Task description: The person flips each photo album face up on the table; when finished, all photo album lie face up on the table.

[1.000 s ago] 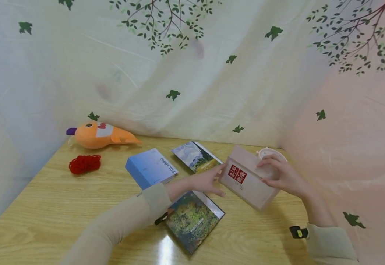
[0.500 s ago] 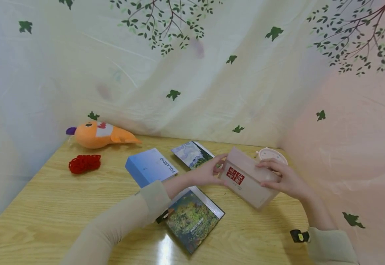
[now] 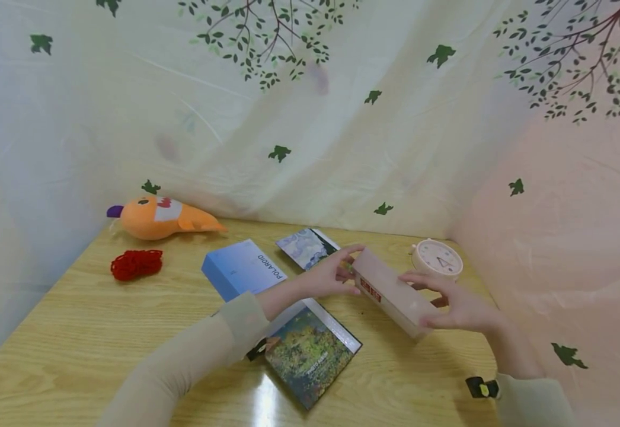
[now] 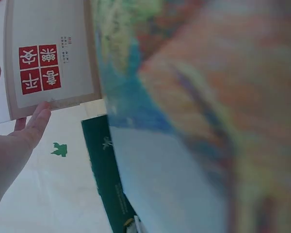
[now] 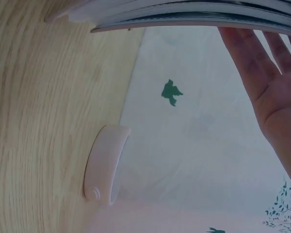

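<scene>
A thick pale pink book [image 3: 395, 290] with a red square emblem is held between both hands, tilted above the table. My left hand [image 3: 327, 280] grips its left end, with thumb and fingers on opposite sides. At the other end, my right hand [image 3: 462, 305] holds the book with bent fingers. The left wrist view shows the cover [image 4: 77, 58] with the red characters and the left hand [image 4: 14, 145] at its edge. Layered page edges [image 5: 199, 13] face the right wrist camera, above the right hand [image 5: 276, 97].
Below the left forearm lies a photo album [image 3: 312, 359]; another painted album [image 3: 306, 248] lies behind it. A blue Polaroid box [image 3: 243, 270], red yarn [image 3: 136, 264] and an orange plush toy [image 3: 163, 218] are to the left. A pink clock [image 3: 438, 258] stands behind the right hand.
The left hand has come onto the book's left end. The book has turned so its emblem side faces away from the head camera more, and the right hand has lowered, uncovering the clock.
</scene>
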Demonstrator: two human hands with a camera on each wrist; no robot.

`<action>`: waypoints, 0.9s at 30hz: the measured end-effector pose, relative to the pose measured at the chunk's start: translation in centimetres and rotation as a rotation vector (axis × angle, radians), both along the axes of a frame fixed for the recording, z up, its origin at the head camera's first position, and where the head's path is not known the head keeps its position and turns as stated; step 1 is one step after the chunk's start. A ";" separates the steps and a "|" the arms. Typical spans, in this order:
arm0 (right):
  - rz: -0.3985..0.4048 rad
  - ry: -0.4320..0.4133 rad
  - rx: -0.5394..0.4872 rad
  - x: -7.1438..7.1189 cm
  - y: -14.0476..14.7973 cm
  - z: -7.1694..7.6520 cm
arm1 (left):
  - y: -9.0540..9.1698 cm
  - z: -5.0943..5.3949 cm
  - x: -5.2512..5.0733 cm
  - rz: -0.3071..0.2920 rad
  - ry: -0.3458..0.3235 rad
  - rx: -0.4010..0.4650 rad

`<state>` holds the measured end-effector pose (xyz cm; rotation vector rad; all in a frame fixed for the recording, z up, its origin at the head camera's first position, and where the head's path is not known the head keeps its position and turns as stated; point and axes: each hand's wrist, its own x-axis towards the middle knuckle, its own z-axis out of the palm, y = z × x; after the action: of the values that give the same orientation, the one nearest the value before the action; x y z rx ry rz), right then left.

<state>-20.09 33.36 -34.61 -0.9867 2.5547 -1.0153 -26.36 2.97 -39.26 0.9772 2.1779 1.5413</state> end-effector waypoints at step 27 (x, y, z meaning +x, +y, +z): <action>0.130 0.225 0.084 0.3 -1.3 -4.4 | -1.6 -2.5 1.3 -0.141 -0.131 -0.017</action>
<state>-19.79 32.02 -38.99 -1.2900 2.6416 -0.7966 -25.08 1.34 -41.79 0.9734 1.9860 1.4769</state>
